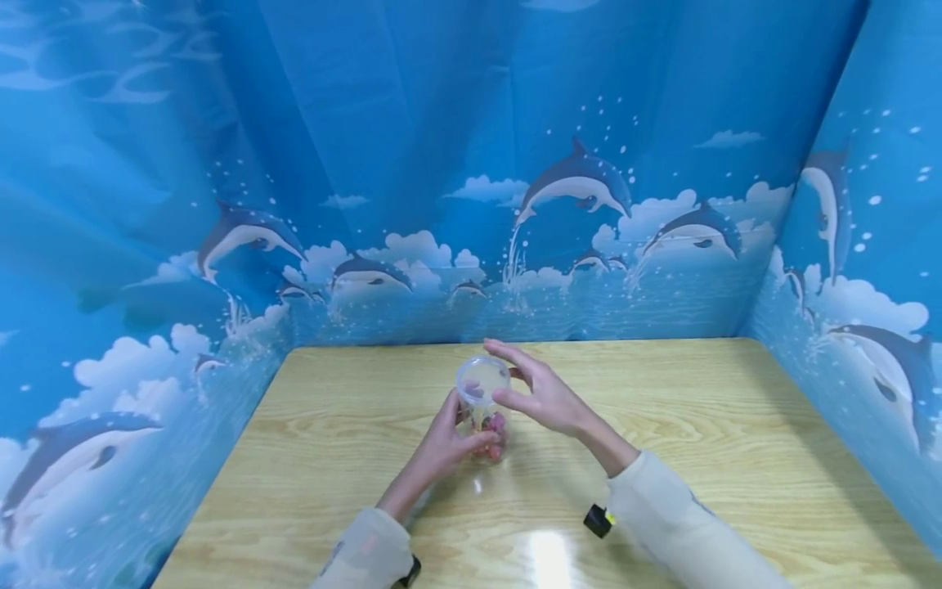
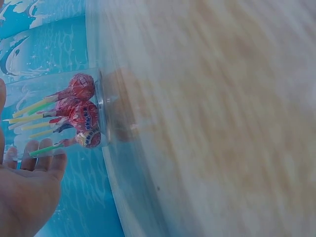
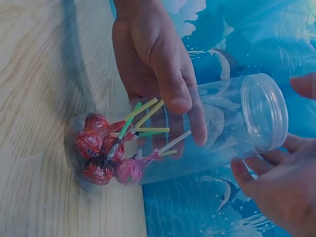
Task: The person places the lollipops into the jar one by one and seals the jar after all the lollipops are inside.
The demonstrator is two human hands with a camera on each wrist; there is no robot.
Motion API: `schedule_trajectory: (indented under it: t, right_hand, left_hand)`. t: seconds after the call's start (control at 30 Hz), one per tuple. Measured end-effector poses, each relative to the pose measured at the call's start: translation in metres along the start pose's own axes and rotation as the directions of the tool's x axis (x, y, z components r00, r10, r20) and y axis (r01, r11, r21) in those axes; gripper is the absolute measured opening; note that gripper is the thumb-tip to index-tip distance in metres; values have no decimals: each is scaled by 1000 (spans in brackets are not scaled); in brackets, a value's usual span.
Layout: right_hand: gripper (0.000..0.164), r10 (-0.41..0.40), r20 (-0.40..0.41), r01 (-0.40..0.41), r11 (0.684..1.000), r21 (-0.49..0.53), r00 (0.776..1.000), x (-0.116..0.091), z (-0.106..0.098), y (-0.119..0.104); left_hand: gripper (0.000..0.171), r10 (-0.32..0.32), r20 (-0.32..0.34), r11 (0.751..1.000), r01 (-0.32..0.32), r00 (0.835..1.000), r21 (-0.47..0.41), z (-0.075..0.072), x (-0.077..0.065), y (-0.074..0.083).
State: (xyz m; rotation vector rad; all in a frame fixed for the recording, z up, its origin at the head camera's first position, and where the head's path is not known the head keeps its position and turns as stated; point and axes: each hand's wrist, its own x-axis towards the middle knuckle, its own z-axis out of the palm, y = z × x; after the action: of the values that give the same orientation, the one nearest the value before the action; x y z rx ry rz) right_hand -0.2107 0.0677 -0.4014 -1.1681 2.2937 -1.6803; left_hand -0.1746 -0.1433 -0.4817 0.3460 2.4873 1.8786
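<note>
A clear plastic jar (image 1: pixel 482 401) stands upright on the table, with several lollipops (image 3: pixel 101 148) in its lower part. Their wrappers are red and pink, and yellow, green and white sticks point up. My left hand (image 1: pixel 440 446) grips the jar's side, thumb on one face and fingers round the other, as the right wrist view shows. The clear round lid (image 3: pixel 265 112) tops the jar. Around that lid my right hand (image 1: pixel 548 398) is spread, thumb and fingers wide apart. The thumb stands off the rim; whether the other fingers touch it is hard to tell.
The wood-grain table (image 1: pixel 684 425) spreads out on all sides of the jar. Blue curtains (image 1: pixel 412 123) with dolphins and clouds close off its back, left and right. A small black device (image 1: pixel 598 520) hangs at the right sleeve.
</note>
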Motion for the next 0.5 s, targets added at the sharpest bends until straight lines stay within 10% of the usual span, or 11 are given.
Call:
schedule_trajectory:
  t: [0.2, 0.5]
  right_hand:
    - [69, 6, 70, -10, 999, 52, 997, 3, 0, 4]
    - [60, 55, -81, -55, 999, 0, 995, -8, 6, -1]
  left_hand:
    - [89, 6, 11, 1000, -6, 1000, 2, -1, -1, 0]
    - [89, -9, 8, 1000, 9, 1000, 15, -2, -1, -1]
